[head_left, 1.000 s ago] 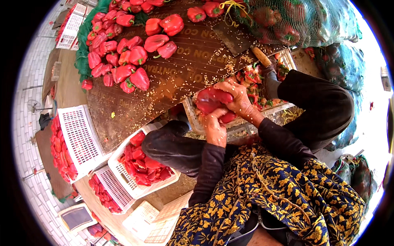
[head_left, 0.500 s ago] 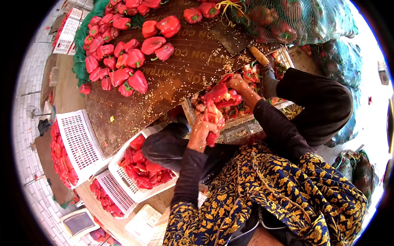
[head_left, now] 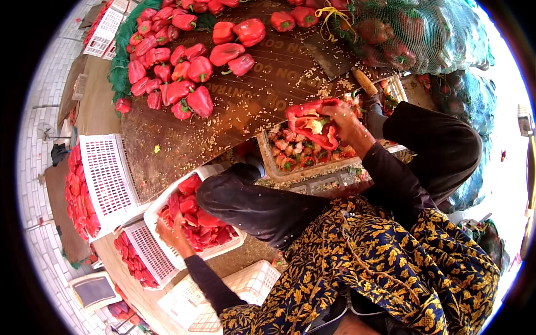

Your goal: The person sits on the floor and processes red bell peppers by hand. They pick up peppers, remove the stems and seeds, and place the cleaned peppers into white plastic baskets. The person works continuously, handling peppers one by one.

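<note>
My right hand (head_left: 349, 124) holds an opened red bell pepper (head_left: 311, 120) with its pale core showing, above a shallow tray (head_left: 267, 161) of pepper cores and scraps. My left hand (head_left: 170, 231) reaches down to the left and rests on the rim of a white crate (head_left: 152, 212) filled with cut red pepper pieces (head_left: 198, 215); whether it grips a piece is unclear. My dark trouser legs lie between the two hands.
Whole red peppers (head_left: 176, 70) are heaped on a brown, seed-strewn board (head_left: 240, 106). Net sacks of peppers (head_left: 413, 33) lie at the top right. More white crates (head_left: 106, 173) with pepper pieces stand at the left. An empty white crate (head_left: 245, 285) lies lower down.
Both hands were together on one pepper over the tray. My left hand has since swung down left to the white crate, while the right hand stays up with the opened pepper.
</note>
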`<act>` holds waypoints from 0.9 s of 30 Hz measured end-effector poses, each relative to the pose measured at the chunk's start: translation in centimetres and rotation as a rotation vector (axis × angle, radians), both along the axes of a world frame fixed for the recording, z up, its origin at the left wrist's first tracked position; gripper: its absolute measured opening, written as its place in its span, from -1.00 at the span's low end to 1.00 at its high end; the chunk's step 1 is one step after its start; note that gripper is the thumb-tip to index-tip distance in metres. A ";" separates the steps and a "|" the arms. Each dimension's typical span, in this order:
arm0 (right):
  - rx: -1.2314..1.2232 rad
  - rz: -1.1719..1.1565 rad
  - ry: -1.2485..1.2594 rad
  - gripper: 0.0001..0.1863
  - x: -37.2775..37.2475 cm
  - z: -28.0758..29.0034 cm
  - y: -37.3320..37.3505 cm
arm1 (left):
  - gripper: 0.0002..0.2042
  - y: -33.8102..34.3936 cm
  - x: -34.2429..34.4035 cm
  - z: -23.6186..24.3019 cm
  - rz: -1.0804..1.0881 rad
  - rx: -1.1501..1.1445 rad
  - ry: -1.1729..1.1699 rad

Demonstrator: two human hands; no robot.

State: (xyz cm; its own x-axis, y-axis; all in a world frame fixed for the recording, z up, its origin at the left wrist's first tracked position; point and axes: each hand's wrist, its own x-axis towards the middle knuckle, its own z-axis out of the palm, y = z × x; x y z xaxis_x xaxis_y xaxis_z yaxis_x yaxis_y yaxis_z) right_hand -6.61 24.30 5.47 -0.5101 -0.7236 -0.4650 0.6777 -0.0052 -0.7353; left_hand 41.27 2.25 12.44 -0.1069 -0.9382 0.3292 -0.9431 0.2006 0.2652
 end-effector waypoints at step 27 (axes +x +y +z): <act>-0.081 0.186 0.954 -0.80 7.2 3.8 -1.9 | -0.75 11.7 -33.3 -2.4 -0.436 0.805 1.627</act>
